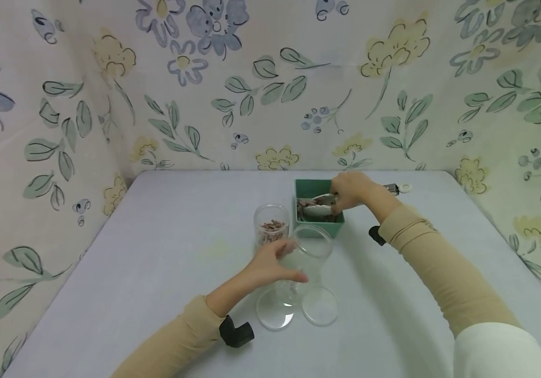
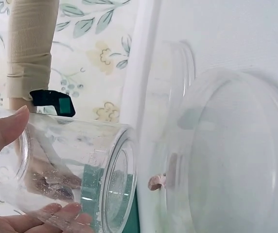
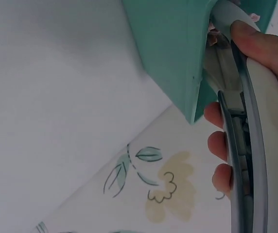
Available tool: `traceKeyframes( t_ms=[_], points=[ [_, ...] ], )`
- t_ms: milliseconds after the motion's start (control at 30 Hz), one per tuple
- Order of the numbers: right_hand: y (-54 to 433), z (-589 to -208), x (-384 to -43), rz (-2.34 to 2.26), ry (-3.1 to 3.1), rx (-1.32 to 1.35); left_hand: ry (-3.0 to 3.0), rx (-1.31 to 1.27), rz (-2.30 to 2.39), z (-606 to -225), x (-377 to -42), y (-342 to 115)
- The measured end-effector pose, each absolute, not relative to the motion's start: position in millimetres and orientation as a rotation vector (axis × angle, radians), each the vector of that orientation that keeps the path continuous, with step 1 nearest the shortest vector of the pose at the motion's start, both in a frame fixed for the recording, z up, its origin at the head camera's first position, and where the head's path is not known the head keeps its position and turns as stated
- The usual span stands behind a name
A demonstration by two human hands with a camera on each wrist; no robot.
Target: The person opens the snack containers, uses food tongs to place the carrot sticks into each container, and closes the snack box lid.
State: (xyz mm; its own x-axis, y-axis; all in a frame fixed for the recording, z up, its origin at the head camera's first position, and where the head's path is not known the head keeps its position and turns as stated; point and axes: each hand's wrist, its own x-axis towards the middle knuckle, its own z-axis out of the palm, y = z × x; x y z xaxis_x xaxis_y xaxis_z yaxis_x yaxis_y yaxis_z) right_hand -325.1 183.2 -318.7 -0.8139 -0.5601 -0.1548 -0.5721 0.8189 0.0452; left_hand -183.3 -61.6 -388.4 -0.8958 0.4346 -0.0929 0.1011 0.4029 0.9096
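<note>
My left hand (image 1: 270, 265) holds a clear jar (image 2: 76, 165) tilted on its side, thumb on one side and fingers on the other. Traces of residue cling to the inside of its wall. Over the green box (image 1: 329, 229), my right hand (image 1: 353, 191) grips white-and-grey tongs (image 3: 268, 136). The tongs' front end reaches into the box, among small reddish-brown pieces (image 1: 305, 207); whether they pinch a piece cannot be made out. Left of the box stands another clear jar (image 1: 264, 216), partly filled with similar pieces.
Two clear round lids, a left one (image 1: 275, 311) and a right one (image 1: 320, 307), lie on the white table (image 1: 195, 236) in front of the jars. A floral cloth (image 1: 251, 94) hangs behind and beside the table.
</note>
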Motion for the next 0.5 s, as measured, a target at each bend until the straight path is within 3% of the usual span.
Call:
traceKeyframes(
  t_ms=[500],
  points=[
    [205.3,-281.7,-316.5,-0.084,2.885,-0.775,2.433,0.335,1.487,-389.0,-192.2,-33.9]
  ],
)
